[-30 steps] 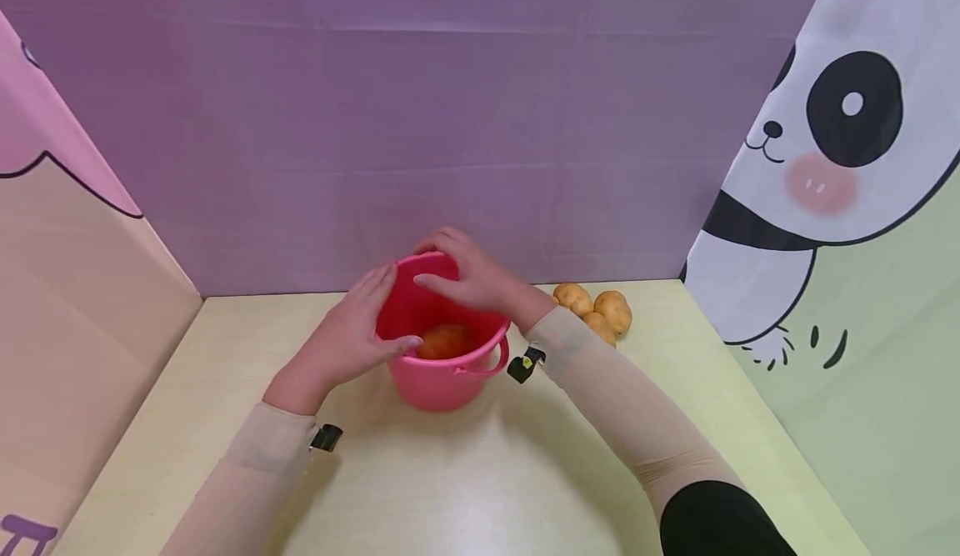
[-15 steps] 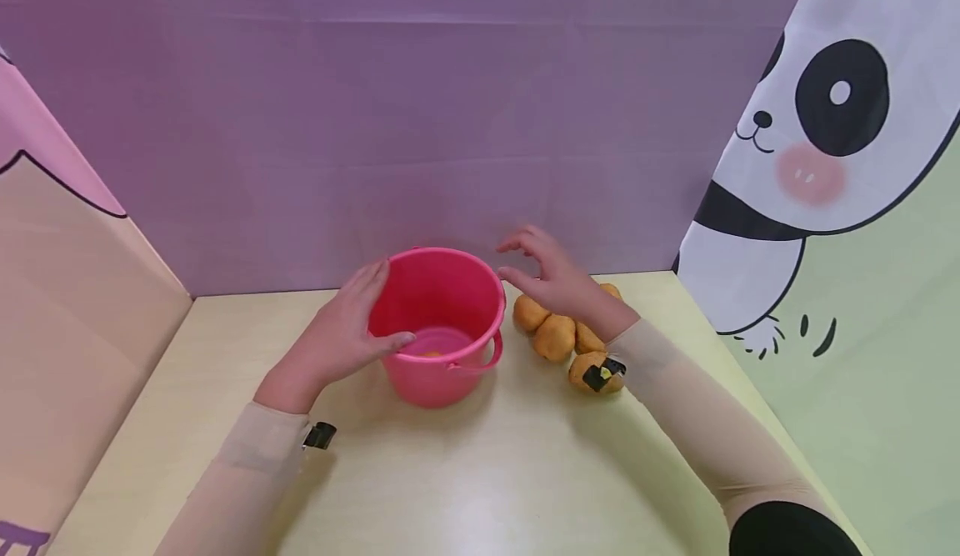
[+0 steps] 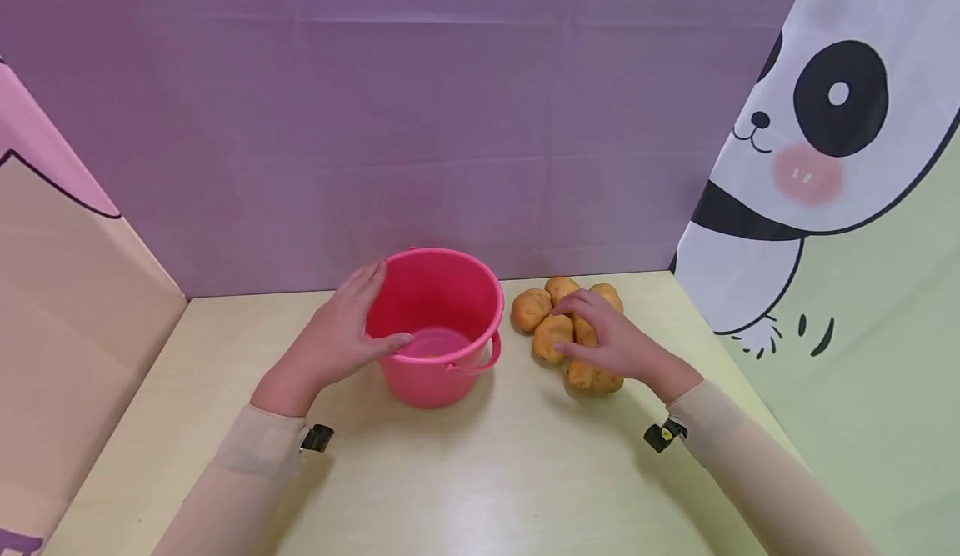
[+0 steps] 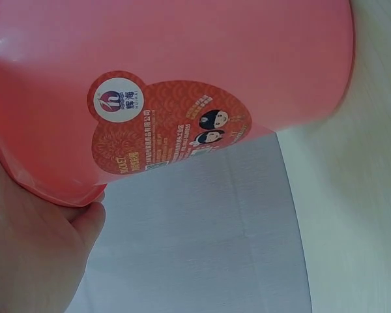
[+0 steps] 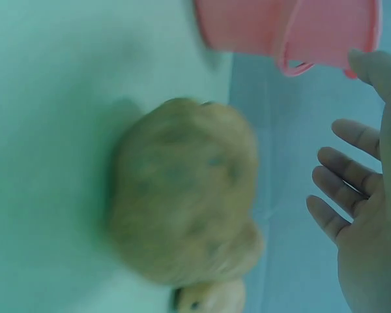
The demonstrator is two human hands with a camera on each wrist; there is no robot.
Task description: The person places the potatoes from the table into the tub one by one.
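One left hand [image 3: 333, 343] grips the pink plastic bucket [image 3: 431, 385] at about nine o'clock on its rim, thumb reaching over the near edge; light, even pressure there would best guard against tipping. The bucket's handle [image 3: 480, 370] hangs at four o'clock. At three o'clock, near the bucket, potatoes [image 3: 547, 338] lie clustered on the table [image 3: 450, 489]. Over them, the right hand [image 3: 615, 339] is unclenched, grasping nothing; for a clean grasp, thumb and fingers should straddle a single potato, nudging no neighbours.

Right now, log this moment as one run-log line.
left hand: holds pink plastic bucket by rim | right hand: holding nothing, above brown rounded potatoes | bucket: upright on pale tabletop
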